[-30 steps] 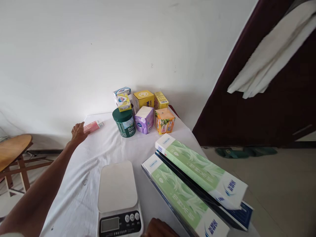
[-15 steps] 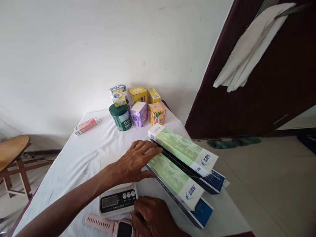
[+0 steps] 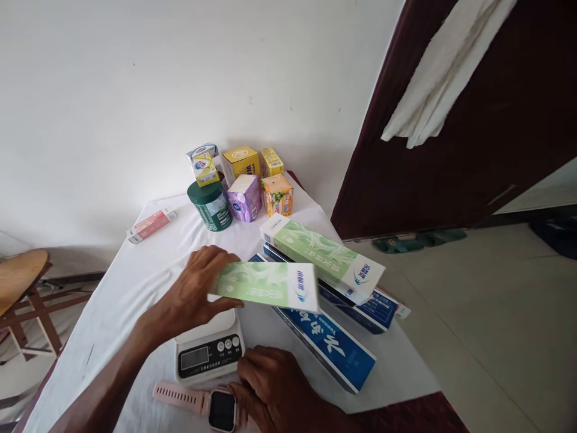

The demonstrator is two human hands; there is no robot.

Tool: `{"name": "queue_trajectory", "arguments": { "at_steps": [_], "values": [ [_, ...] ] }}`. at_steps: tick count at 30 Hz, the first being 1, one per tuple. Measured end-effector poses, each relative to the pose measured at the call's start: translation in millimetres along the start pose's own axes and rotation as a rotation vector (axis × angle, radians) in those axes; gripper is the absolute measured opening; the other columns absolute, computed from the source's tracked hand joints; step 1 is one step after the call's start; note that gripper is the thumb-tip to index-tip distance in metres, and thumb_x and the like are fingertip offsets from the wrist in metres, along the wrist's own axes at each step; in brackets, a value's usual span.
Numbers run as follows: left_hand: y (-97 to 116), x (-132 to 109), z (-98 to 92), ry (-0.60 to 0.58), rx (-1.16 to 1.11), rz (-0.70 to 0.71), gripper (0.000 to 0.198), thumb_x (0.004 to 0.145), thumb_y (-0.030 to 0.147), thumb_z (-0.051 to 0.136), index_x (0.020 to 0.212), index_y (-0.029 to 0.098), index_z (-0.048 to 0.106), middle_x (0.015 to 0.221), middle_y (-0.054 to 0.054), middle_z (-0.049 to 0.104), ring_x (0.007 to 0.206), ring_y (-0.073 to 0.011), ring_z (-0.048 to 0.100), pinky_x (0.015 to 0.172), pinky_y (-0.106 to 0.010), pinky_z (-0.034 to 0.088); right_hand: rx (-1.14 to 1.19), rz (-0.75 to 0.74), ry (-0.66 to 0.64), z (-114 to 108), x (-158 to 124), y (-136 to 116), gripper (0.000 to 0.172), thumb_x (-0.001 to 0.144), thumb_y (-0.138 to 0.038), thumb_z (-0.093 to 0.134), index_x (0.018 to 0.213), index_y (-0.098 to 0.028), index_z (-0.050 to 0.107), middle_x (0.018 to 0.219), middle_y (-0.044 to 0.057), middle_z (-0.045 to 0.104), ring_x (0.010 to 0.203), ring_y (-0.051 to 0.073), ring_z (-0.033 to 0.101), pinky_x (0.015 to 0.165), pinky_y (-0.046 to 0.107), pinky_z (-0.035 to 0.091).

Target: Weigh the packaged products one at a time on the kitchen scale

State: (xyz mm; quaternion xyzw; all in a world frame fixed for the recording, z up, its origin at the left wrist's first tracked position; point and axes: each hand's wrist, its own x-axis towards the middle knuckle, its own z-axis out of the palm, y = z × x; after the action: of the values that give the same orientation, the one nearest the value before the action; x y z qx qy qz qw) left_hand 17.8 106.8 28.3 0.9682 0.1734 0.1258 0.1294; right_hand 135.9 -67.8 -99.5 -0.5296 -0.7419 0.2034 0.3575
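White cloth covers the table (image 3: 135, 282), with long blue cartons (image 3: 324, 343) stacked at its right side. The left hand (image 3: 193, 294) is clamped on one end of a green-and-white carton (image 3: 265, 285), holding it level in the air just above the kitchen scale (image 3: 207, 349). It looks light, stiff and glossy, with thin card that would dent; gripping it mid-length would steady it. The right hand (image 3: 274, 391) lies loose on the cloth, fingers apart, beside a pink smartwatch (image 3: 211, 409).
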Motion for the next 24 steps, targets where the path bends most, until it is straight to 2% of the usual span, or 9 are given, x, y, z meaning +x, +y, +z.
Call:
{"name": "queue_trajectory", "arguments": {
  "at_steps": [4,9,13,19,24],
  "values": [
    [-20,-47,-13.9,0.026,0.114,-0.192,0.052,0.088,0.048,0.076,0.129,0.027,0.053,0.118,-0.006,0.058,0.106,-0.0256,0.056,0.088,-0.040,0.047,0.113,0.096,0.003,-5,3,-3,0.029,0.100,-0.027,0.053,0.072,-0.021,0.048,0.071,-0.002,0.062,0.065,0.011,0.057,0.061,0.027,0.030],
    [-40,-90,-2.5,-0.014,0.120,-0.341,0.050,0.088,0.046,0.076,0.130,0.028,0.053,0.118,-0.005,0.058,0.106,-0.0267,0.057,0.089,-0.042,0.048,0.200,0.189,-0.036,-12,9,-7,0.033,0.103,-0.032,0.046,0.072,-0.021,0.049,0.073,0.000,0.063,0.065,0.011,0.058,0.060,0.026,0.030],
    [-44,-100,8.3,0.009,0.130,-0.359,0.054,0.088,0.043,0.077,0.133,0.029,0.051,0.121,-0.007,0.058,0.108,-0.0285,0.056,0.091,-0.044,0.048,0.244,0.227,-0.042,-14,11,-6,0.039,0.106,-0.039,0.041,0.071,-0.021,0.047,0.072,0.000,0.061,0.064,0.011,0.057,0.060,0.025,0.031],
    [-38,-102,2.7,0.028,0.144,-0.331,0.086,0.081,0.041,0.085,0.150,0.030,0.035,0.140,-0.010,0.052,0.128,-0.0331,0.050,0.104,-0.051,0.045,0.270,0.277,-0.064,-10,9,-2,0.045,0.107,-0.046,0.038,0.071,-0.021,0.049,0.072,0.001,0.061,0.066,0.013,0.059,0.061,0.025,0.033],
    [-37,-103,3.0,0.037,0.151,-0.315,0.081,0.083,0.038,0.083,0.148,0.029,0.038,0.141,-0.011,0.054,0.130,-0.0329,0.050,0.107,-0.052,0.044,0.292,0.284,-0.083,-6,8,2,0.045,0.107,-0.048,0.037,0.077,-0.022,0.057,0.078,0.002,0.065,0.069,0.014,0.061,0.063,0.026,0.036]
  ]
}}
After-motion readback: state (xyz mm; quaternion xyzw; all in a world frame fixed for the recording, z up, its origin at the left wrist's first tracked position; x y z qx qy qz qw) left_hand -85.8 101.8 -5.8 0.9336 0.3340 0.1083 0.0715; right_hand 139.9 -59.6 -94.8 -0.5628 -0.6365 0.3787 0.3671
